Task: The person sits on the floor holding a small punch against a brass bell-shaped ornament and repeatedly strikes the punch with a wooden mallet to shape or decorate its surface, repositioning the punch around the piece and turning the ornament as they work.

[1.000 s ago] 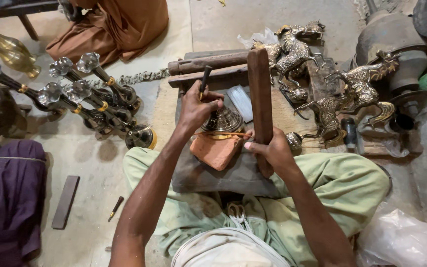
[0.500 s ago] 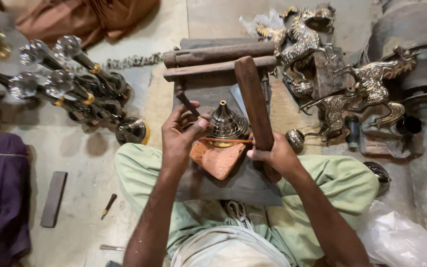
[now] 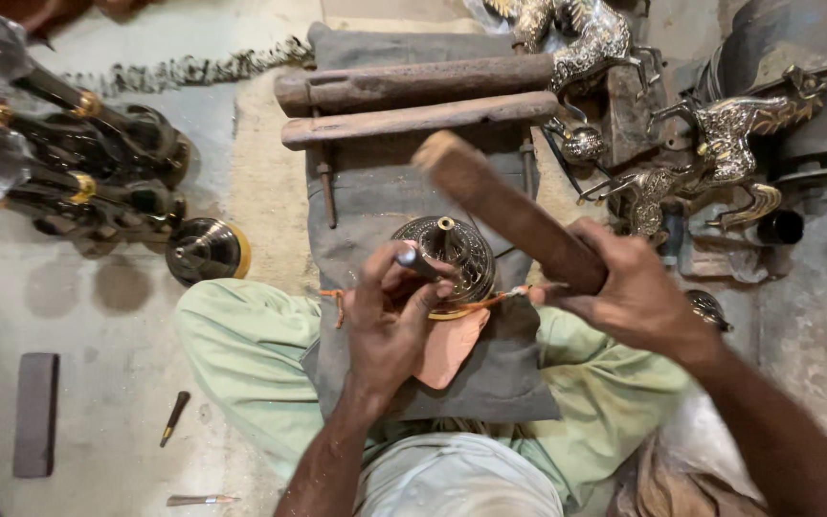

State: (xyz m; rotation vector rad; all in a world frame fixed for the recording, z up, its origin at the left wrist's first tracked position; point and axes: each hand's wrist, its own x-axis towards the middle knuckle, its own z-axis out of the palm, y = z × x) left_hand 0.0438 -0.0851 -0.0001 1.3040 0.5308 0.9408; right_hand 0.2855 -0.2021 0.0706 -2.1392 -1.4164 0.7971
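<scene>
My left hand (image 3: 391,321) grips a short metal chisel (image 3: 415,259), its tip set against a dark engraved metal dome (image 3: 454,251). The dome rests on a grey cloth pad (image 3: 375,196) over my lap, with an orange piece (image 3: 447,349) tucked under it. My right hand (image 3: 632,292) holds a thick wooden mallet stick (image 3: 504,211), raised at a slant above and to the right of the dome. My green-trousered legs (image 3: 241,354) lie crossed beneath the pad.
Two rusty iron bars (image 3: 413,101) lie across the pad's far end. Silver and brass horse figures (image 3: 720,153) crowd the right. Dark metal pieces with glass knobs (image 3: 59,163) sit at left, a small chisel (image 3: 174,418) and grey block (image 3: 35,412) on the floor.
The view has closed in on the lap. The left hand has set the chisel on the dome, and the right hand has tilted the wooden stick over from upright to a slant.
</scene>
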